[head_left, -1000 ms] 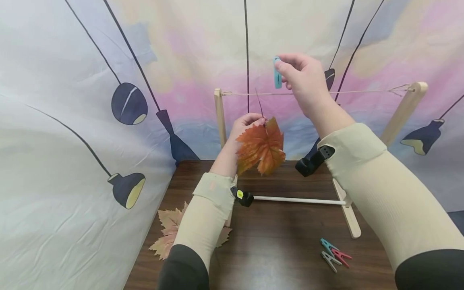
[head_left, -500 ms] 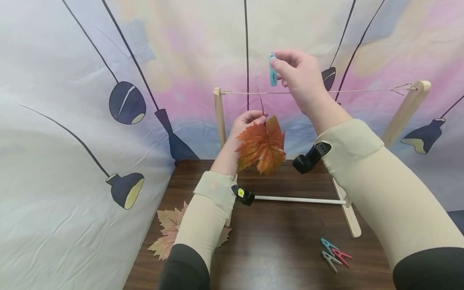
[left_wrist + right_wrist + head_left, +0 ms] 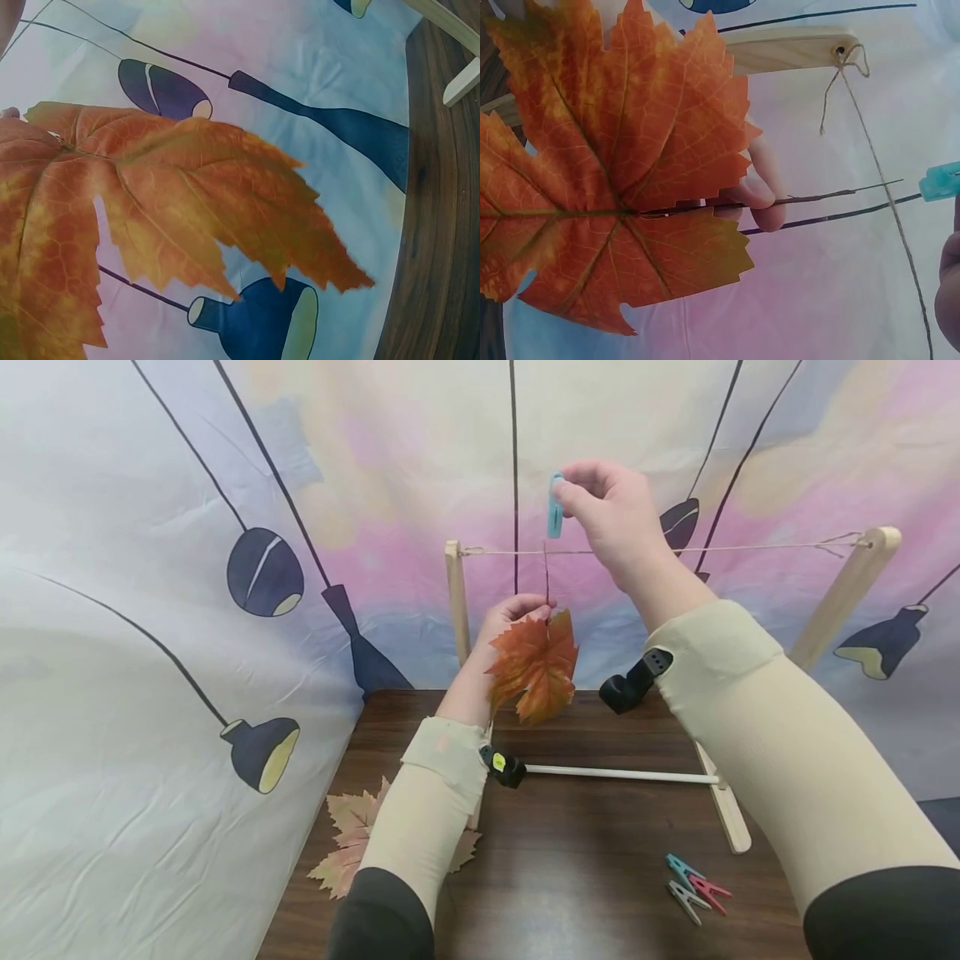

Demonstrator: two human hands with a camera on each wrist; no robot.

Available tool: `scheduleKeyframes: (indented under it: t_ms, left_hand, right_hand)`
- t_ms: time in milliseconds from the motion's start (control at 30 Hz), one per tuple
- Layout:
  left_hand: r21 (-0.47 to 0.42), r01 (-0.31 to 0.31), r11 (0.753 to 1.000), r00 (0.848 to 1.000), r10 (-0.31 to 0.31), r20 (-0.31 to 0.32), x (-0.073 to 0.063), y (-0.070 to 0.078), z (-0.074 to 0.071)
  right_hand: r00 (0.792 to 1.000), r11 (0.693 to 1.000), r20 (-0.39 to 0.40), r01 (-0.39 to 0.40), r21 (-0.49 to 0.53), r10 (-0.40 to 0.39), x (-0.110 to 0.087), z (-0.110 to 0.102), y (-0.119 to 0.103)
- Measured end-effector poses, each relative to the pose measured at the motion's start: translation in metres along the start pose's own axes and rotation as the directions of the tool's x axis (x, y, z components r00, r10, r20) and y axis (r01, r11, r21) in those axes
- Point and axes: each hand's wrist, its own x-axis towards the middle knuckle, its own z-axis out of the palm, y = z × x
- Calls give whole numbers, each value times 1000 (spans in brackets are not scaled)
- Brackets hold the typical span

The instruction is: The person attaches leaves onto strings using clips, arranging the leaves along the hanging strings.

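My left hand (image 3: 512, 625) pinches the stem of an orange maple leaf (image 3: 534, 670), whose blade hangs below the fingers. The stem's thin tip crosses the twine (image 3: 904, 247) strung between two wooden posts, as the right wrist view shows. Just above the twine, my right hand (image 3: 611, 514) pinches a light blue clothespin (image 3: 555, 507) between thumb and fingers, its lower end close over the stem tip. That clothespin (image 3: 939, 182) appears only in part at the right wrist view's edge. In the left wrist view the leaf (image 3: 172, 180) covers much of the picture, and the fingers are mostly out of frame.
The wooden frame has a left post (image 3: 456, 602), a right post (image 3: 843, 597) and a white crossbar (image 3: 618, 773) low down. Several clothespins (image 3: 693, 887) lie on the brown table (image 3: 577, 877). Paler leaves (image 3: 348, 835) lie at left, partly under my left forearm. A painted cloth hangs behind.
My right hand has shifted left with the clothespin, now above the stem tip. In my left hand the leaf has turned slightly and its stem stands more upright.
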Motion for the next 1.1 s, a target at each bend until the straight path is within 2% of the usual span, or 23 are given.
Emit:
scheduleKeyframes:
  t_ms: [167,333,567,700,900,1100]
  left_hand:
    - [3,2,1000,1000,-2,15,-1,-3,0]
    - [69,-1,998,1000,1,3,0,-3,0]
    - [106,3,994,1000,-4,7,3,-4,1]
    - [119,-3,993,1000,3,1,3,-6,-1]
    - [154,-46,987,999,47,-1,5,-8,-6]
    - [120,-30,992,999,31,-9,4,-8,-9]
  right_hand:
    - [1000,1000,3,27,1,-27,0,0,5]
    - [999,999,30,38,-10,-38,0,0,10]
    - [997,983,76,39,-180,-26,-2,-1,10]
    - [995,972,97,38,-230,-16,-3,-1,10]
    - [991,975,135,43,-219,-14,-2,3,11]
    - [990,974,144,28,-226,5,-1,6,11]
